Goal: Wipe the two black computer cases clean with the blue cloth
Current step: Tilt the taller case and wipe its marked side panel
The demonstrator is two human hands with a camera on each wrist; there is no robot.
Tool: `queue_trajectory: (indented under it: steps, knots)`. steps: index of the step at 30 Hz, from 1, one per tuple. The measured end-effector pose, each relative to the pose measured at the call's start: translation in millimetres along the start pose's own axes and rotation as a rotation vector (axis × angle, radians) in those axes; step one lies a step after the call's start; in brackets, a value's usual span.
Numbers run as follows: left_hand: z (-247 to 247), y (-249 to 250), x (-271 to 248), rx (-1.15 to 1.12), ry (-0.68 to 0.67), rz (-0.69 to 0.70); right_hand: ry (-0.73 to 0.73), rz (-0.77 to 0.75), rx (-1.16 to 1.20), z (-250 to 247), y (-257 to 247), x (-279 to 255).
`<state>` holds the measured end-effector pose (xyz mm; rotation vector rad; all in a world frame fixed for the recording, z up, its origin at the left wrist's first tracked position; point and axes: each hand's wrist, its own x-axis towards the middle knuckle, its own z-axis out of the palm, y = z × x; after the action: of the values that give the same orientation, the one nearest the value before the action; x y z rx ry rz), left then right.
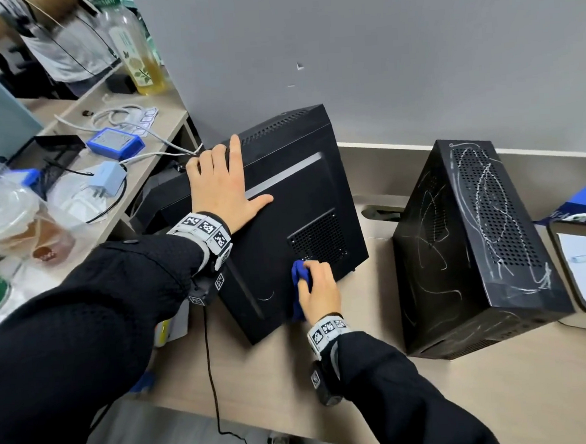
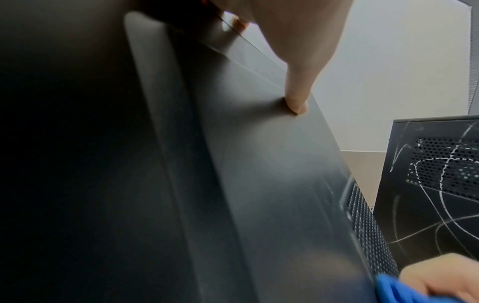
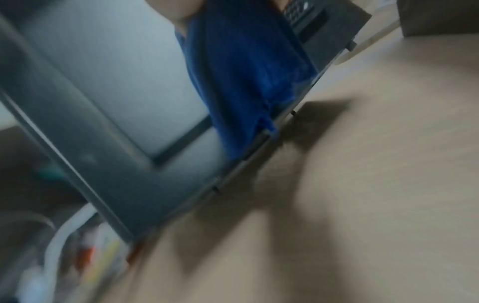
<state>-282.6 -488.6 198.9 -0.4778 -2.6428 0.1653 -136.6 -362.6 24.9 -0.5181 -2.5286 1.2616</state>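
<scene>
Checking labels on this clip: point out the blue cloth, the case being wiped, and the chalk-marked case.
cloth (image 1: 300,273): head view, bunched top above the right hand.
wiped case (image 1: 293,201): head view, bare side panel.
marked case (image 1: 436,281): head view, scribbled side panel.

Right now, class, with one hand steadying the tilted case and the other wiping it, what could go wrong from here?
1. The left case is tipped and steadied only by the flat left hand; a hard push from the right hand could slide or topple it.
2. The blue cloth is working beside the vent grille; it might snag there.
3. The right case carries heavy white scribbles across its perforated panel, which the cloth may only smear.
</scene>
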Motion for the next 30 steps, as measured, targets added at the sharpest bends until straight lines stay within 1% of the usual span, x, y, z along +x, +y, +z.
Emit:
queue_trajectory:
  steps: [2, 5, 6, 7, 8, 10, 11, 12, 14, 15, 16, 18, 19, 20, 21, 24, 25, 26, 27, 29, 30]
  knots:
    - [-0.3, 0.0, 0.8, 0.015, -0.001, 0.002, -0.090, 0.004, -0.154, 1.5, 11.8, -11.1]
    - [-1.6, 0.1, -0.6, 0.008, 0.000, 0.004, -0.312, 0.108, -0.371, -8.4, 39.9, -22.1]
    - [-1.3, 0.1, -0.3, 0.008, 0.005, 0.007, -0.336, 0.152, -0.389, -14.1, 45.5, -22.8]
    - [-0.5, -0.2, 0.1, 0.009, 0.010, 0.008, -0.295, 0.176, -0.351, -17.8, 47.0, -22.4]
    - [-0.5, -0.5, 0.8, 0.010, 0.010, 0.008, -0.214, 0.168, -0.263, -19.9, 42.8, -19.9]
    - [-1.0, -0.7, -0.4, 0.007, -0.002, 0.007, -0.051, 0.072, -0.085, -14.9, 18.8, -13.9]
    - [-1.2, -0.1, -0.5, 0.005, -0.007, 0.007, -0.016, 0.028, -0.042, -9.4, 1.8, -10.5]
    - [-1.3, -0.2, -0.3, 0.008, -0.012, 0.006, -0.016, 0.003, -0.019, -2.1, -15.5, -10.3]
    - [-2.1, -0.8, 0.8, 0.005, -0.025, 0.006, -0.045, -0.031, -0.013, 15.2, -40.1, -20.5]
    - [-2.2, -1.3, 0.7, 0.001, -0.030, 0.004, -0.089, -0.080, -0.037, 23.1, -42.1, -30.7]
    - [-1.8, -1.4, 0.9, -0.002, -0.031, 0.005, -0.169, -0.152, -0.093, 29.5, -38.2, -42.4]
    - [-1.0, -1.5, 1.0, -0.002, -0.025, 0.007, -0.379, -0.311, -0.270, 33.9, -22.2, -61.0]
    - [-0.5, -1.2, 1.1, 0.002, -0.017, 0.009, -0.446, -0.361, -0.328, 31.0, -17.2, -62.4]
    - [0.0, -1.3, 1.3, 0.006, -0.013, 0.011, -0.462, -0.383, -0.344, 27.1, -17.6, -59.0]
    - [0.5, -1.7, 1.1, 0.009, -0.014, 0.012, -0.426, -0.392, -0.328, 23.8, -21.8, -52.6]
    - [-0.2, -3.1, 2.7, 0.013, -0.021, 0.018, -0.231, -0.395, -0.209, 16.7, -51.0, -31.6]
    - [-2.4, -6.2, 3.4, 0.012, -0.041, 0.024, -0.194, -0.402, -0.182, 18.7, -59.1, -28.2]
    - [-5.9, -10.6, 5.3, 0.003, -0.067, 0.046, -0.199, -0.411, -0.190, 22.5, -64.0, -28.8]
    - [-8.5, -17.0, 8.3, -0.012, -0.091, 0.088, -0.244, -0.448, -0.246, 27.9, -65.3, -34.3]
    - [-12.9, -37.0, 15.2, -0.082, -0.156, 0.194, -0.399, -0.587, -0.475, 45.4, -52.9, -56.6]
    - [-15.5, -47.3, 19.1, -0.150, -0.202, 0.236, -0.465, -0.615, -0.553, 52.3, -40.9, -67.0]
